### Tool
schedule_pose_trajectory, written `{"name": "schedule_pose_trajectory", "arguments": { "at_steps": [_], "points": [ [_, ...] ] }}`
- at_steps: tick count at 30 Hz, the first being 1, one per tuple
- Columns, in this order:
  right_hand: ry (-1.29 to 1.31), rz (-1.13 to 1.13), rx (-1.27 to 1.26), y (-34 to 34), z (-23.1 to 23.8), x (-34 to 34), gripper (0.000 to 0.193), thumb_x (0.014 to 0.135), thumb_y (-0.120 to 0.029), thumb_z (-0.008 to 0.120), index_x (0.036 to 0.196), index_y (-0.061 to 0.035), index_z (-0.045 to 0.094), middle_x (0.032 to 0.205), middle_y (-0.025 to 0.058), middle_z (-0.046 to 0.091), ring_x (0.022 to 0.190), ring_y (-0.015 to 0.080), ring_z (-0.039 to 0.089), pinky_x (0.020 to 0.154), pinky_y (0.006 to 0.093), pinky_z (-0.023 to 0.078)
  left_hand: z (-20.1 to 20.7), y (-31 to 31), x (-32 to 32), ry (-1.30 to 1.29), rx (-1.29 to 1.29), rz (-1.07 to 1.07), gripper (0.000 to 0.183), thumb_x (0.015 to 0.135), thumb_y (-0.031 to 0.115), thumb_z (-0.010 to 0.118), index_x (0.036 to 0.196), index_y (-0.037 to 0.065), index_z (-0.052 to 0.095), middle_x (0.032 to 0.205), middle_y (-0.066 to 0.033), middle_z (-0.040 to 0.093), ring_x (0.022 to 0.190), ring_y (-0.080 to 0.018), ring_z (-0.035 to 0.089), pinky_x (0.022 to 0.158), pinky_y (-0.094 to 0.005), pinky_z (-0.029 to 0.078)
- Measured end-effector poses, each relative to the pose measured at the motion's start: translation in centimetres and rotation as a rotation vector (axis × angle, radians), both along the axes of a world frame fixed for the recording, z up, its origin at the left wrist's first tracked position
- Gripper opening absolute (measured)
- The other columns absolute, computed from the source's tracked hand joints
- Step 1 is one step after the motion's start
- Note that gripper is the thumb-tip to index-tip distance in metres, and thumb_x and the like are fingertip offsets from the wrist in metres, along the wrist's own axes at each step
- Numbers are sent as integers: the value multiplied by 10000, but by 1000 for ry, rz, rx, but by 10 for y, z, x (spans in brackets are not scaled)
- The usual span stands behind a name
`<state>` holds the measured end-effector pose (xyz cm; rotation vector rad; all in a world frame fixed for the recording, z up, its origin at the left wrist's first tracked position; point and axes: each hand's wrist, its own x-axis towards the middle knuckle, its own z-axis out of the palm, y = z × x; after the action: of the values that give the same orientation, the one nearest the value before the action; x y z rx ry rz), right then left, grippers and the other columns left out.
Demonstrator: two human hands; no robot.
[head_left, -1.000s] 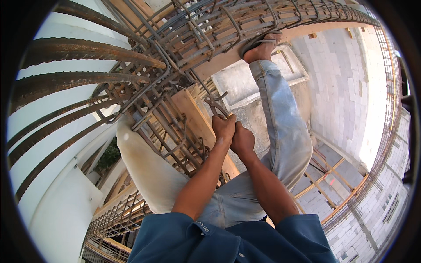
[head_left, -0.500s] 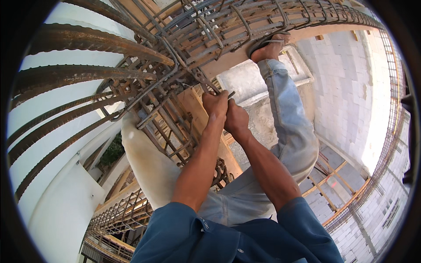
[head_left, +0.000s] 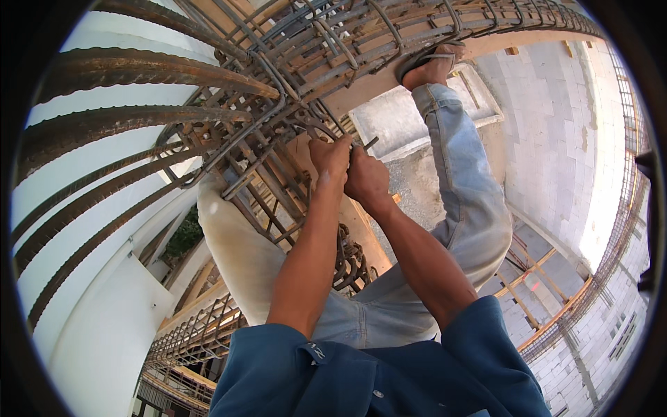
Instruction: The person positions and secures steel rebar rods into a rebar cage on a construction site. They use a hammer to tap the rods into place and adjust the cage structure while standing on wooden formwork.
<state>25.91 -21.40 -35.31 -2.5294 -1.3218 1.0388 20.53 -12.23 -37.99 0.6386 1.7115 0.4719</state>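
Both fists are closed side by side at the inner edge of the rebar cage (head_left: 278, 163), over a wooden formwork board (head_left: 372, 240). My left hand (head_left: 329, 161) grips a dark metal bar with a curved, hook-like head (head_left: 314, 127), which reaches in among the rusty bars. Pressed against it, my right hand (head_left: 367, 179) is wrapped round the same tool, as far as I can see. A thin rod end (head_left: 372, 143) sticks out just beyond the right knuckles. Fingers hide most of the grip and where the head meets the steel.
Thick ribbed rebars (head_left: 139, 73) rise at the left before a white wall (head_left: 104, 326). A long beam cage (head_left: 417, 28) runs off to the upper right, where my sandalled foot (head_left: 431, 68) rests. Below lie a pale trough (head_left: 403, 121) and, rightward, a block wall (head_left: 542, 118).
Both hands have shifted a little to the left together, with the tool in them. The view has moved slightly; my legs stay braced in the same places.
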Motion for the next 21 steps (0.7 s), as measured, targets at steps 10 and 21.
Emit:
{"name": "schedule_pose_trajectory", "arguments": {
  "at_steps": [10,21],
  "points": [
    [-100,-25,15,1,-7,15,358,734,-275,675,900,7,530,752,238,661,703,415,668,630,507,525,-25,-30,26,-27,-343,-83,245,716,117,719,704,-13,512,735,-110,536,623,-187,520,536,-383,432],
    [-117,22,-14,-5,-7,21,374,729,-292,671,888,13,525,691,225,649,663,390,668,624,489,528,-7,-29,28,0,-215,-87,285,690,145,735,764,-31,524,725,-131,541,623,-194,525,550,-386,436]
  ]
}}
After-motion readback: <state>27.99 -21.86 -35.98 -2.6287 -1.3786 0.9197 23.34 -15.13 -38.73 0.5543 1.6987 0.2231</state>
